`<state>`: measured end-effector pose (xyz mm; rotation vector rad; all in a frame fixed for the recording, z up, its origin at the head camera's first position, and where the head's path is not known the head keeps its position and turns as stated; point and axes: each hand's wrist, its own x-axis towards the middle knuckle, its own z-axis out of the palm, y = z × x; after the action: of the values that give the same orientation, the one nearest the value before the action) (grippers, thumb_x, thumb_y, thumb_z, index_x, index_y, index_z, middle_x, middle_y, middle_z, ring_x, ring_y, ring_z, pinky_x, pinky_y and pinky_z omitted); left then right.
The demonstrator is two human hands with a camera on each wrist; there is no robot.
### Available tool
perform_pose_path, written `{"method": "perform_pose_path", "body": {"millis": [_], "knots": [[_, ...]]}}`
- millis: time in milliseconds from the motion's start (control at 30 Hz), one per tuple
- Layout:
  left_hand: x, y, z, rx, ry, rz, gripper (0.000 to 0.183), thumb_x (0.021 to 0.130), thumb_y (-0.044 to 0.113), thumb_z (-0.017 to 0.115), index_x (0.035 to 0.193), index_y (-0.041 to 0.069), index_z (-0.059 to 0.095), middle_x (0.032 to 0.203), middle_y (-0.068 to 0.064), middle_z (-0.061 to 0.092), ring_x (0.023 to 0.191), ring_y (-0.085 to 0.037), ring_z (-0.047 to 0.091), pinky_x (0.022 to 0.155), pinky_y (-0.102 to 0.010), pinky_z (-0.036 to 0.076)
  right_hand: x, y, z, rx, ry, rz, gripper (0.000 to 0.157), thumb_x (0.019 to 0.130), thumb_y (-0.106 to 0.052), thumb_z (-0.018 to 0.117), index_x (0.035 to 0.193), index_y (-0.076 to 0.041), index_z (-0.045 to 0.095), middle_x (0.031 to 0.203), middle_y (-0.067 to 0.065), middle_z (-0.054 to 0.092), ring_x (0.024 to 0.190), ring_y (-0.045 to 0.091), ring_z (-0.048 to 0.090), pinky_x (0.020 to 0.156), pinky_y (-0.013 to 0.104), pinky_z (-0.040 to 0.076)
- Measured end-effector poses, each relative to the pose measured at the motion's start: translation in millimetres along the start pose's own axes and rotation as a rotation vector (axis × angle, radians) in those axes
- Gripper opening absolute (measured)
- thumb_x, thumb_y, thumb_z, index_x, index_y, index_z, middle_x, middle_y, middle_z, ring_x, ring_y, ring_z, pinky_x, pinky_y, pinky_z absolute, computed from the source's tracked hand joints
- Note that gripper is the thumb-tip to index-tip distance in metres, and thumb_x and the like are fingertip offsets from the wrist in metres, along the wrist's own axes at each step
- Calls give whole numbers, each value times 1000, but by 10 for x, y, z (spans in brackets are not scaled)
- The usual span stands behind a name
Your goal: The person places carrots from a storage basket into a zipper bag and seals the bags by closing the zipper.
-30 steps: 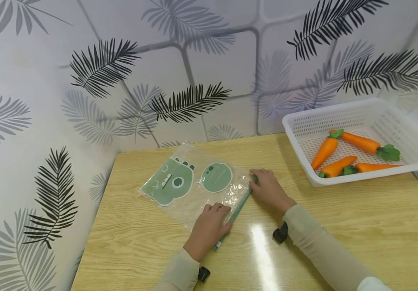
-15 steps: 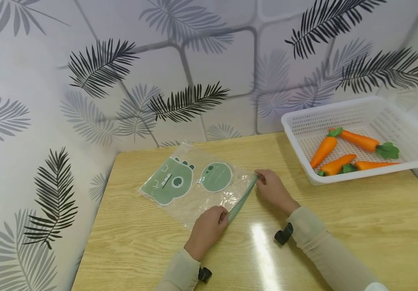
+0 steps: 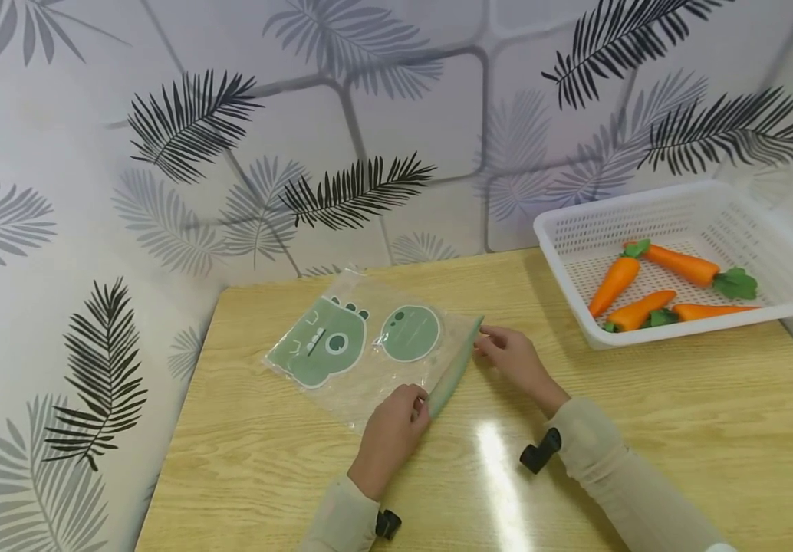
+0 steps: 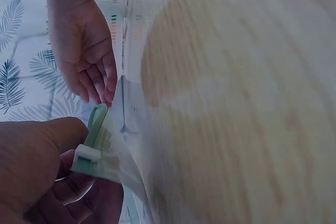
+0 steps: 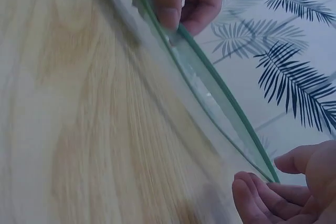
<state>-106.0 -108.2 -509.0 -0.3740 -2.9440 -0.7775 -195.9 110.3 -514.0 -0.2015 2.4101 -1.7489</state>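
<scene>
Surface (image 3: 245,468): yellowish wood grain, glare streak (image 3: 503,491) in front of the hands, standing against a pale wall (image 3: 410,130) printed with grey and black fronds (image 3: 192,130). A clear bag (image 3: 369,368) with green printed figures (image 3: 330,345) lies on it, left of a white perforated basket (image 3: 686,330) containing orange carrots (image 3: 615,285). The bag's green edge strip (image 3: 455,379) is slightly parted — left hand (image 3: 391,433) pinches it beside a white slider (image 4: 86,152); right hand (image 3: 517,360), thumb spread from fingers, has its fingertips at the far end

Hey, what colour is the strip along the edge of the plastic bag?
It's green; the strip shows best in the right wrist view.
</scene>
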Motion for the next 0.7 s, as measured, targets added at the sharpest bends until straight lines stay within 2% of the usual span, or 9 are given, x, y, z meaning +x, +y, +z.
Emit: {"method": "perform_pose_path", "body": {"millis": [133,433,700], "knots": [[-13,10,-13,3,28,12,8,85,19,54,91,13,58,75,8,48,62,-6,44,52,-18,41,-22,-15,65,60,-19,-11,37,90,-24,52,118,1,52,94,15,63,82,27,62,72,34,53],[-26,74,-55,-13,-6,-14,9,86,21,54,92,14,55,75,9,46,61,-5,43,51,-16,39,-99,-70,199,-25,-34,-15,39,87,-20,56,119,3,51,84,12,65,76,24,62,69,31,53],[-33,105,-74,-3,40,15,5,85,19,55,85,15,51,75,7,43,59,-6,41,50,-15,38,-172,-68,330,-36,-56,-28,33,87,-19,57,116,-2,55,77,6,64,68,21,62,61,29,54]]}}
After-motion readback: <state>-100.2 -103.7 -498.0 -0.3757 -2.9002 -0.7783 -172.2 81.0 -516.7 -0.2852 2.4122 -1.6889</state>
